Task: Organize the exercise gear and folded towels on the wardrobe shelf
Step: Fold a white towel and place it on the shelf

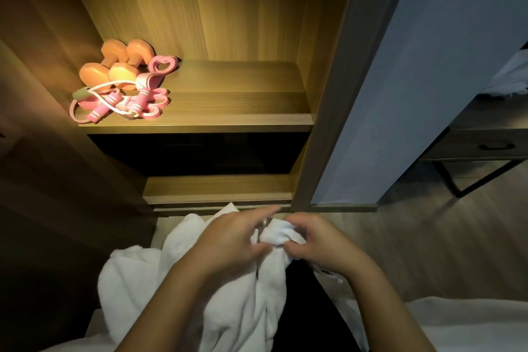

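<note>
The left hand [231,240] and the right hand [323,246] hold a white terry towel [128,280] low in front of the open wardrobe, below its shelves. Each grip is clamped on a bunched edge of the fabric, with fingers and thumbs curled into the cloth and the two hands close together. The towel hangs loose and crumpled and is not yet folded, so the step in hand is judged to be locating its corners. To do this well, the person should slide the grips apart along one edge until it is taut, match corner to corner, and fold to a width that suits the part of the lit wooden wardrobe shelf [243,100] to the right of the gear. At its left end that shelf carries two orange dumbbells [93,73] lying side by side. A tangle of pink resistance bands and foam-handled cords [104,107] lies in front of and against them, and a pink heart-shaped loop [153,66] sits just to their right. The dark compartment [200,154] beneath is too dim to tell what it holds.
</note>
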The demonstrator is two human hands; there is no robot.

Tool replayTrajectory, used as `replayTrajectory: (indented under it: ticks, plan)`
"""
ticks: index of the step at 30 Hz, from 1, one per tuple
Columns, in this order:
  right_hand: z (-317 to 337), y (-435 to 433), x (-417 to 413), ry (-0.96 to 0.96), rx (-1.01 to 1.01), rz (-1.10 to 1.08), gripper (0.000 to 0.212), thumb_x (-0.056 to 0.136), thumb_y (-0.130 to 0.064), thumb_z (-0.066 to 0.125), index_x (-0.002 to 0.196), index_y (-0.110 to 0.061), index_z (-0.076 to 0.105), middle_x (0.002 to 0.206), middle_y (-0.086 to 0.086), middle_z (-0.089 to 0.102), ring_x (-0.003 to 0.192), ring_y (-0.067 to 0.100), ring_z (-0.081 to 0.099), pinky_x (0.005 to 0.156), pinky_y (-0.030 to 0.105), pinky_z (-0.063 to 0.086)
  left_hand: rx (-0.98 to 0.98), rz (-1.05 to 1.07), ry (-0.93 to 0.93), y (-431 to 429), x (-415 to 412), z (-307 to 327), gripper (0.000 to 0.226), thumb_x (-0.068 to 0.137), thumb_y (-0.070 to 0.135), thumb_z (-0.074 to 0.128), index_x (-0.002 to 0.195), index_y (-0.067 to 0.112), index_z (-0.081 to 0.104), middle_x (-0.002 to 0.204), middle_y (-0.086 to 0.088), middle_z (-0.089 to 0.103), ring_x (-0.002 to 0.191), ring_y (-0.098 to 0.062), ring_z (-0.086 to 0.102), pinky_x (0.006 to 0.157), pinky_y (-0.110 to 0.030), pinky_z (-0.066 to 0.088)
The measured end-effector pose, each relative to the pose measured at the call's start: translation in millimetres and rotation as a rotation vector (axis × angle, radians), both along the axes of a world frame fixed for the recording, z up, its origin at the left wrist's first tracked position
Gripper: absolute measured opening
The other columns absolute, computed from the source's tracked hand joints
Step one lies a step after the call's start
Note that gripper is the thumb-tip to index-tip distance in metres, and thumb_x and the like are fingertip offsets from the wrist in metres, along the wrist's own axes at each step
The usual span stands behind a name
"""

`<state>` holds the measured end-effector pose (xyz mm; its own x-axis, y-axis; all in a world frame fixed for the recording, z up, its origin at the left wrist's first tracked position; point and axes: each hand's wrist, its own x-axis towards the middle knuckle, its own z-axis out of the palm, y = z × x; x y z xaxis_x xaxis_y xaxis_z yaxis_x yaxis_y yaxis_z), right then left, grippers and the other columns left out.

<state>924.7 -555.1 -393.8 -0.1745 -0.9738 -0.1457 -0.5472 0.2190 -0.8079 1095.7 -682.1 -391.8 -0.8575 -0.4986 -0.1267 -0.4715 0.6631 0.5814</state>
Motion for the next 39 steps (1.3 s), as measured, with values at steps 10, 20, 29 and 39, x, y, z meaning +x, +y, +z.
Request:
replayTrajectory:
  ticks: [10, 20, 29, 39]
  plan:
    - [-59.8, 14.9, -9.0, -0.167, 0.018, -0.485, 0.04, 0.083, -0.025, 0.075, 0.117, -0.033, 0.056, 0.11, -0.02, 0.061, 0.103, -0.001, 0.059, 0.081, 0.017, 0.048, 0.346, 0.205, 0.044, -1.5, 6.3, -53.7, 0.005, 0.09, 0.05, 0.057, 0.092, 0.047, 0.059, 0.089, 0.024, 0.066, 0.088, 0.003, 0.058, 0.077, -0.026, 0.042]
    - [-90.4, 14.1, -18.6, -0.158, 0.01, -0.608, 0.023, 0.089, 0.002, 0.059, 0.089, -0.019, 0.07, 0.085, 0.003, 0.07, 0.076, 0.009, 0.065, 0.07, 0.029, 0.054, 0.294, 0.24, -0.069, -3.6, 3.7, -46.2, 0.023, 0.09, 0.052, 0.055, 0.112, 0.044, 0.053, 0.102, 0.022, 0.065, 0.092, -0.001, 0.058, 0.084, -0.035, 0.052]
    - [-28.9, 3.4, -29.5, -0.008, -0.147, -0.183, 0.019, 0.086, -0.005, 0.068, 0.093, -0.021, 0.076, 0.088, -0.009, 0.067, 0.083, 0.005, 0.061, 0.072, 0.016, 0.047, -0.019, 0.126, 0.053, -21.2, -22.9, 12.1, 0.06, 0.09, 0.029, 0.062, 0.141, 0.051, 0.04, 0.131, 0.021, 0.059, 0.105, -0.009, 0.061, 0.086, -0.026, 0.052]
    - [-8.6, 9.8, -19.2, 0.048, -0.197, -0.243, 0.025, 0.076, -0.008, 0.08, 0.093, -0.026, 0.075, 0.086, -0.014, 0.069, 0.079, 0.008, 0.064, 0.069, 0.028, 0.054, -0.147, -0.107, -0.086, -14.0, -39.9, 15.9, 0.018, 0.092, 0.047, 0.055, 0.099, 0.036, 0.067, 0.089, 0.014, 0.068, 0.084, -0.008, 0.06, 0.065, -0.027, 0.043]
